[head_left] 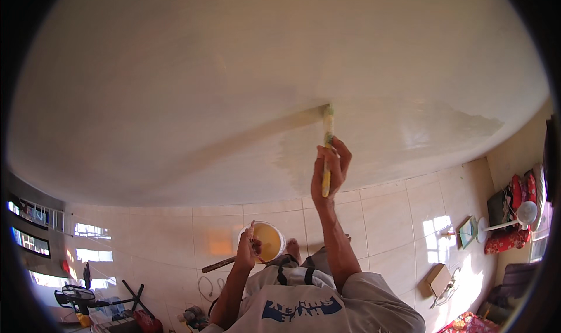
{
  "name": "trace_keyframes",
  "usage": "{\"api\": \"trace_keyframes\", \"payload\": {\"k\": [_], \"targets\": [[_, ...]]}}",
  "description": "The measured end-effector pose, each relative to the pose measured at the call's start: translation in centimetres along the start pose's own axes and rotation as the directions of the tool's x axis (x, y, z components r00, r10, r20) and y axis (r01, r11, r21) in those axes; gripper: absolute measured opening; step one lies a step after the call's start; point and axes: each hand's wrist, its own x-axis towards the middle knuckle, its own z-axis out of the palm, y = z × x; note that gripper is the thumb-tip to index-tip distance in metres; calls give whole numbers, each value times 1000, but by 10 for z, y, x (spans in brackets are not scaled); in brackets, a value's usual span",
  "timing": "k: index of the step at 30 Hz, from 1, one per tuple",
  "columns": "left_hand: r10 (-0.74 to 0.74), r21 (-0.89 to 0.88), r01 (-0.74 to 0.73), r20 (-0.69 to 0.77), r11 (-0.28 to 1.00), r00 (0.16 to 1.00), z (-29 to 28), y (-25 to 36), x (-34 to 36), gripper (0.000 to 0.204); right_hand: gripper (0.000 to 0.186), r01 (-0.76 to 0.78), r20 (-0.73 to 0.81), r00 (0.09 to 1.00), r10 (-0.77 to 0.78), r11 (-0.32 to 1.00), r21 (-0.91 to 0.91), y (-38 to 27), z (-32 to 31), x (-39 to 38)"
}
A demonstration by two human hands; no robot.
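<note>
My right hand (332, 168) is closed around the yellow handle of a paintbrush (328, 122). The brush points upward, and its bristles touch the pale wall (234, 81). A darker, wet-looking patch (403, 125) spreads over the wall around and to the right of the bristles. Lower down, my left hand (253, 248) grips the left side of a white bucket (281, 237) with yellowish liquid (269, 242) in it. A brown stick (219, 264) juts out to the left below that hand; its other end is hidden.
Pale floor tiles (385, 222) run along the wall's base. At right are a white pedestal fan (526, 215), a small box (439, 279) with a cord, and red fabric (507, 240). A dark fan (76, 296) and clutter lie at lower left. My bare foot (293, 249) shows beside the bucket.
</note>
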Motion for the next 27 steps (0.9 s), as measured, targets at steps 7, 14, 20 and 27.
{"api": "trace_keyframes", "payload": {"k": [7, 14, 20, 27], "targets": [[62, 17, -62, -23, 998, 998, 0, 1, -7, 70, 30, 11, 193, 981, -26, 997, 78, -44, 51, -19], [54, -17, -54, -5, 998, 999, 4, 6, -12, 74, 25, -71, 222, 974, 31, 983, 172, -10, -13, 20], [8, -17, -8, -23, 1000, 1000, -5, 7, -5, 71, 24, -98, -55, 994, 94, 992, -80, -8, -62, 53], [34, 34, -34, -6, 999, 999, 5, 11, -12, 70, 33, 147, 55, 988, -144, 987, -62, -51, 20, 33]]}}
